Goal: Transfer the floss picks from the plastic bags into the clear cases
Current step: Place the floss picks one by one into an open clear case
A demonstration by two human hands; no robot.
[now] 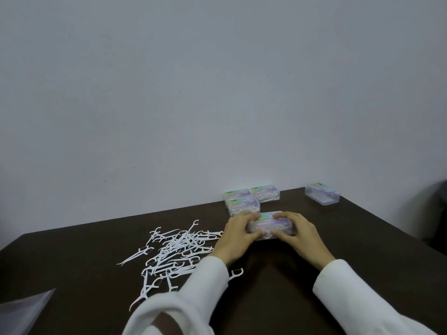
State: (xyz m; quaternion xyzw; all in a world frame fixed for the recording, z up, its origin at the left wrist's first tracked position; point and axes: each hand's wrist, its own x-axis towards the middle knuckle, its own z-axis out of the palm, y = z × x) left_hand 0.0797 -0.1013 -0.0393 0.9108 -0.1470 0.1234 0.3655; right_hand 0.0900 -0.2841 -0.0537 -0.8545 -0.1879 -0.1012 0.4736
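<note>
A clear case (269, 222) with a pastel label and white picks inside lies on the dark table, and both hands grip it. My left hand (235, 234) curls round its left end, fingers on the lid and thumb at the front. My right hand (296, 232) holds its right end the same way. A loose pile of white floss picks (174, 252) is spread on the table to the left of my left hand. One stray pick (235, 273) lies beside my left sleeve. A clear plastic bag (21, 310) lies at the bottom left corner.
Three filled cases (242, 203) stand together by the wall behind the held one. Another clear case (323, 196) sits alone at the back right. The table's right edge (399, 221) runs diagonally; a dark object sits beyond it at the far right.
</note>
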